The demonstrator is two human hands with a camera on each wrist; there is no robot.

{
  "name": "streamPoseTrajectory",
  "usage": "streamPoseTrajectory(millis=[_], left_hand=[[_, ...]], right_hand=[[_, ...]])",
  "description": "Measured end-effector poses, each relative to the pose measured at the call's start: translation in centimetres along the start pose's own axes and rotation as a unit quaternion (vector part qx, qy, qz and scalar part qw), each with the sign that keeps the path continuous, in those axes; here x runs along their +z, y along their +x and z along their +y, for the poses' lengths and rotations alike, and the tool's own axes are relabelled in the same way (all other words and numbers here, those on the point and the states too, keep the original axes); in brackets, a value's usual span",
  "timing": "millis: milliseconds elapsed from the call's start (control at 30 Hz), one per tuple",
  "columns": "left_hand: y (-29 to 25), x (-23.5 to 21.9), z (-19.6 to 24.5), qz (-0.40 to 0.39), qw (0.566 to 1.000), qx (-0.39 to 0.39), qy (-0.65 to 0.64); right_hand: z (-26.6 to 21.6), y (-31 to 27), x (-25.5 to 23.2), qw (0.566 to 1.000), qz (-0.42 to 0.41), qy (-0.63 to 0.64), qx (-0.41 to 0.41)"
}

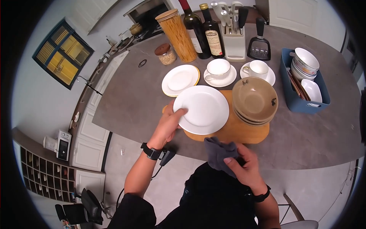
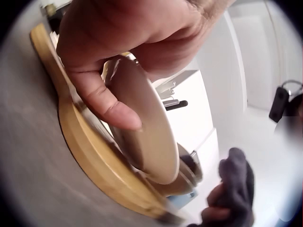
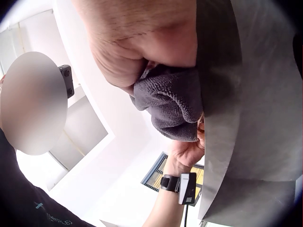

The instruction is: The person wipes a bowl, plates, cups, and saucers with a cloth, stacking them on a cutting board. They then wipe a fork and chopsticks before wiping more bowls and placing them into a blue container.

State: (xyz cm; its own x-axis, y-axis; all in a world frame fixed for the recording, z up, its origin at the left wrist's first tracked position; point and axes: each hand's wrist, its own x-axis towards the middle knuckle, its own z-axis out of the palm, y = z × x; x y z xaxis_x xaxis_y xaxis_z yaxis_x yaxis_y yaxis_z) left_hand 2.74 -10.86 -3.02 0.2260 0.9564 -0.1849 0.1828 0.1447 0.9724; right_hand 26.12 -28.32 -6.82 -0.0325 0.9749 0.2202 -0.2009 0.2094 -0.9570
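My left hand [image 1: 169, 123] grips a white plate [image 1: 204, 110] by its left rim, thumb on the upper face; in the left wrist view the plate [image 2: 150, 127] is tilted over the wooden board [image 2: 102, 158]. A dark grey cloth [image 1: 221, 152] is bunched in my right hand [image 1: 247, 168], near the table's front edge and apart from the plate. The cloth [image 3: 168, 101] hangs in folds in the right wrist view. Stacked brown bowls [image 1: 254, 100] stand on the board's right part. Behind the held plate lie other white plates [image 1: 180, 80], the top one on a yellow-rimmed one.
Two white cups [image 1: 219, 69] on saucers stand behind the board. A blue bin [image 1: 305, 103] with bowls is at the right. Along the back are a pasta jar [image 1: 177, 36], a small jar [image 1: 165, 55], two bottles [image 1: 213, 36], a knife block [image 1: 233, 44] and a black-handled tool [image 1: 259, 47].
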Motion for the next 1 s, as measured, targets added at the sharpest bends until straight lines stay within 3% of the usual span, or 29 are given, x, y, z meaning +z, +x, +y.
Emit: streamPoseTrajectory(millis=[133,200,233,500,567,600,667,700,767,800,867,1000], left_hand=[[0.3,-0.6,0.6,0.000,0.987,0.058,0.149],[0.5,-1.1,0.5,0.016,0.925,0.121,0.360],[0.8,-1.2,-0.1,0.019,0.916,0.167,0.364],[2.0,-2.0,2.0,0.007,0.867,0.103,0.487],[4.3,-3.7,2.1,0.090,0.837,0.128,0.524],[5.9,-4.9,1.8,0.090,0.837,0.129,0.524],[9.2,-6.9,1.3,0.211,0.802,0.190,0.525],[10.2,-7.1,1.6,0.212,0.803,0.191,0.524],[11.7,-7.2,2.1,0.225,0.856,0.051,0.463],[12.5,-7.6,2.0,0.223,0.857,0.054,0.461],[14.1,-8.9,1.4,0.147,0.919,-0.046,0.362],[15.4,-10.6,0.0,0.161,0.932,-0.013,0.325]], right_hand=[[-0.2,0.3,-0.2,0.999,-0.024,-0.024,-0.011],[-0.3,0.4,-0.3,0.999,-0.027,-0.028,-0.018],[-0.2,0.5,-0.4,0.999,-0.034,-0.033,-0.016],[-0.1,0.6,-0.5,0.998,-0.038,-0.044,-0.022],[-0.1,0.5,-0.3,0.998,-0.030,-0.049,-0.026],[0.0,0.5,-0.3,0.998,-0.030,-0.050,-0.028],[0.0,0.6,-0.1,0.999,-0.026,-0.043,-0.016],[0.0,0.6,-0.1,0.998,-0.027,-0.045,-0.017],[-0.1,0.5,0.0,0.999,-0.016,-0.039,-0.013],[-0.1,0.5,0.1,0.999,-0.013,-0.043,-0.014],[0.1,0.4,0.1,0.999,-0.002,-0.031,-0.009],[0.3,0.2,0.3,1.000,0.007,-0.024,0.002]])
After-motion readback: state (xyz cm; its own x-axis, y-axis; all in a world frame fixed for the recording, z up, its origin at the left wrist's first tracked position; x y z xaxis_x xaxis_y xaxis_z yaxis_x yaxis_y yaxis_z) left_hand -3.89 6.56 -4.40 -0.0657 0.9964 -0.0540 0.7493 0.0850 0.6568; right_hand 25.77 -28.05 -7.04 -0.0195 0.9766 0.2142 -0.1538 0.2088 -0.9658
